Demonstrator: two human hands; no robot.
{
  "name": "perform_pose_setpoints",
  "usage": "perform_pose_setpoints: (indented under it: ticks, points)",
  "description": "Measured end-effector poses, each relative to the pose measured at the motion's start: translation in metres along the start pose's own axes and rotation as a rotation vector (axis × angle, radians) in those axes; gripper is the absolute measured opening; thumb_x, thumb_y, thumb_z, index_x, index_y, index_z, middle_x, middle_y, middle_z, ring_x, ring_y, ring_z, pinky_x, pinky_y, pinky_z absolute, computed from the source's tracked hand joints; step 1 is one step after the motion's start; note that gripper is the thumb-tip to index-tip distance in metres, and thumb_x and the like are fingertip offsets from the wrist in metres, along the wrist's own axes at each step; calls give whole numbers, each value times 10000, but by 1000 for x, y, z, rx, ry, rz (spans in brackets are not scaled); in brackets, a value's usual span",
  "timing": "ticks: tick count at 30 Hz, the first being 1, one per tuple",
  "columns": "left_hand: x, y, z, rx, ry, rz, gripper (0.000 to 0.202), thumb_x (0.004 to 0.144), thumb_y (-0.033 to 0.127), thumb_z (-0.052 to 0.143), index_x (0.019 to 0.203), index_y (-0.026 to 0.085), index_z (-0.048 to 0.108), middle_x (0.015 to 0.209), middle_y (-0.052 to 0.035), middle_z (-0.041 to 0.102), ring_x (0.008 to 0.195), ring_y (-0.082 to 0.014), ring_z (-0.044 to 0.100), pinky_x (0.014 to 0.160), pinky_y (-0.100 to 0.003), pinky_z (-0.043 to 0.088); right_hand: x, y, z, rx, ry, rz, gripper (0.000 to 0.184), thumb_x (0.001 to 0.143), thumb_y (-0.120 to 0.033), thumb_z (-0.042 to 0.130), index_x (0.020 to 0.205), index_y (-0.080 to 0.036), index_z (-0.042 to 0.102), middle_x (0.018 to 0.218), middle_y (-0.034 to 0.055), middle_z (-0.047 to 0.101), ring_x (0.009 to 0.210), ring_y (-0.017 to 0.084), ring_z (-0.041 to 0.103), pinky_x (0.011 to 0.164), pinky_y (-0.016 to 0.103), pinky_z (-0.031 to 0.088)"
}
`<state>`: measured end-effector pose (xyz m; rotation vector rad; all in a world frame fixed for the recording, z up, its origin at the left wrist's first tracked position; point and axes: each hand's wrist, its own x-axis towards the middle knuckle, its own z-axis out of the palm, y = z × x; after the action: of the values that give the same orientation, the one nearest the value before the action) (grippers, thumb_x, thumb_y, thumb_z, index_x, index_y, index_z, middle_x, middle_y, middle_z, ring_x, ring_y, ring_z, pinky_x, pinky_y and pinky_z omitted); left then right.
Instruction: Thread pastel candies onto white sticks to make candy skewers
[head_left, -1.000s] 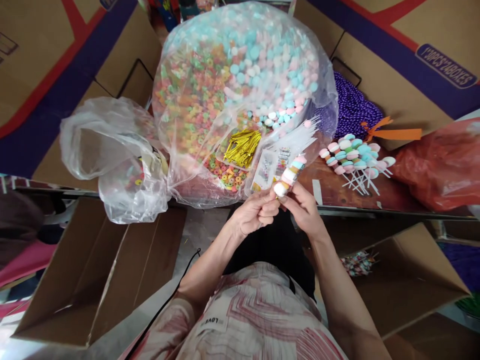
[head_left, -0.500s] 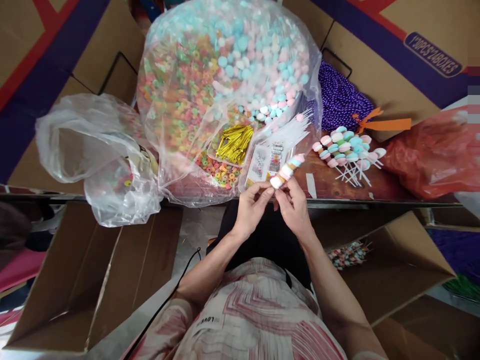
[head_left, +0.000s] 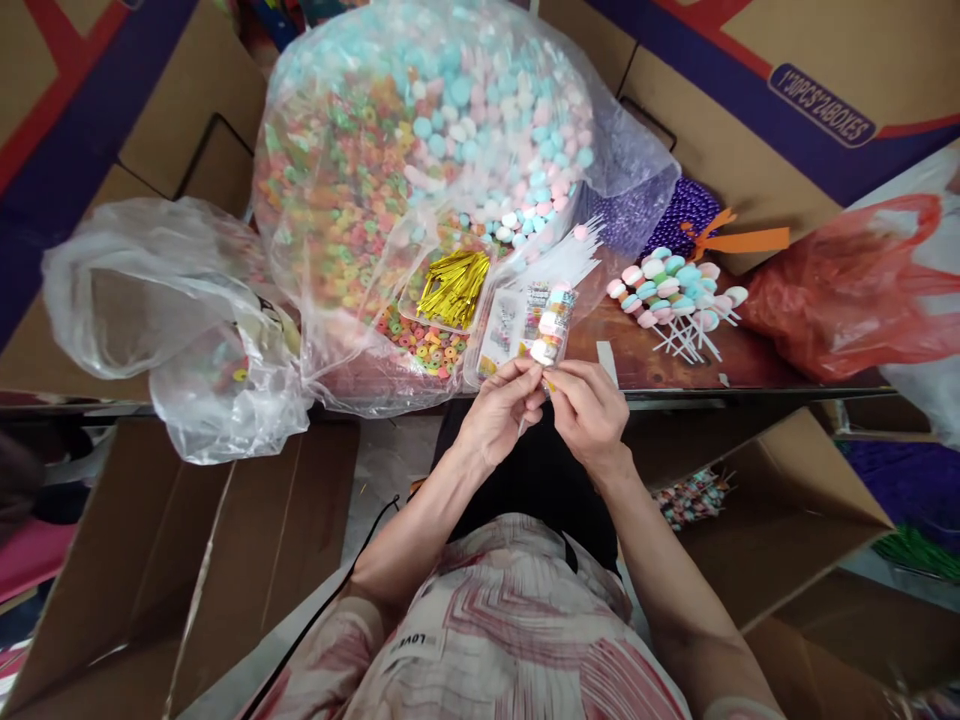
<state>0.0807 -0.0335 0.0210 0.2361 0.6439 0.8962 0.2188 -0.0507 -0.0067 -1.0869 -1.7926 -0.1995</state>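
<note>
A candy skewer (head_left: 550, 325) of stacked pastel pieces stands nearly upright above my fingers, in what looks like a clear wrapper. My left hand (head_left: 501, 408) is closed around its lower end, and a bit of white stick shows below the fingers. My right hand (head_left: 590, 408) pinches at the same spot; a small yellow glint there looks like a gold twist tie (head_left: 550, 384), partly hidden. Behind my hands lie a clear tray of gold twist ties (head_left: 454, 288) and a plastic box with small printed packs (head_left: 504, 335). To the right rests a pile of candy skewers (head_left: 667, 285).
A large clear bag of ring candies and pastel candies (head_left: 337, 200) fills the middle. Purple bead strings (head_left: 691, 208), a red plastic bag (head_left: 832, 290) and a crumpled clear bag (head_left: 225, 390) flank it. Open cardboard boxes (head_left: 806, 515) stand below the table edge.
The candy skewer has turned from leaning right to nearly upright. My right hand's fingers have curled in closer beside the left at its base. The view has shifted slightly.
</note>
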Motion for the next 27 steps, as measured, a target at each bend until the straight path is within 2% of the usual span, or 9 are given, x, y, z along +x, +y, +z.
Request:
perform_pose_setpoints:
  ticks: [4,7,10,12,15,18,20,23,27]
  points:
    - [3,-9,-1,75,-67,30,347,688,360,945,763,177,660,630,45,551,569,-65,509,512,-156,413,1,-8,-1,22,26,202,154,1001,-129,529,986,-232,642,849,37,682,771,175,665,710,323,556]
    - [10,-11,1,79,-102,-17,411,693,498,929,837,180,712,764,5,642,691,-100,593,619,-201,497,1,-10,-6,79,21,331,127,1006,-146,527,950,-229,604,817,8,627,703,150,624,668,299,526]
    - [17,-7,8,100,-163,-98,437,777,600,834,830,180,723,835,-38,679,801,-150,638,673,-244,515,2,-11,-17,133,-17,363,116,1001,-148,536,944,-229,598,814,-3,615,700,144,617,667,296,509]
    - [19,-4,15,125,-219,-89,474,814,656,769,797,186,719,855,-61,692,885,-198,659,721,-288,531,4,-13,-25,158,-49,360,116,993,-148,544,932,-228,601,813,-5,627,716,144,620,683,299,504]
    - [13,-1,20,228,-270,97,586,866,757,627,777,190,743,1010,-105,721,1117,-280,649,909,-386,546,11,-16,-38,159,-58,388,104,987,-165,555,923,-225,611,829,0,646,751,151,627,703,305,500]
    - [2,-4,17,484,-262,343,605,903,757,567,739,206,757,1107,-110,725,1304,-302,559,1123,-423,446,16,-17,-48,115,-6,448,112,992,-180,563,910,-223,626,822,-3,649,755,150,622,711,306,498]
    - [-2,-9,14,628,-224,362,577,926,728,558,752,217,760,1051,-97,732,1267,-291,569,1157,-436,401,17,-18,-51,81,37,444,109,985,-178,581,906,-223,641,818,-1,661,754,151,626,712,308,500]
    - [0,-19,12,640,-148,270,547,922,711,586,764,218,762,940,-71,708,1059,-256,624,1042,-435,458,14,-24,-50,86,90,447,83,962,-196,633,900,-225,680,819,3,694,751,158,639,709,314,509]
    - [7,-32,15,567,-173,257,381,795,593,813,767,214,792,915,-49,696,961,-211,631,942,-373,486,-1,-31,-51,293,142,729,161,987,-280,638,884,-226,749,794,4,713,734,151,646,694,300,515]
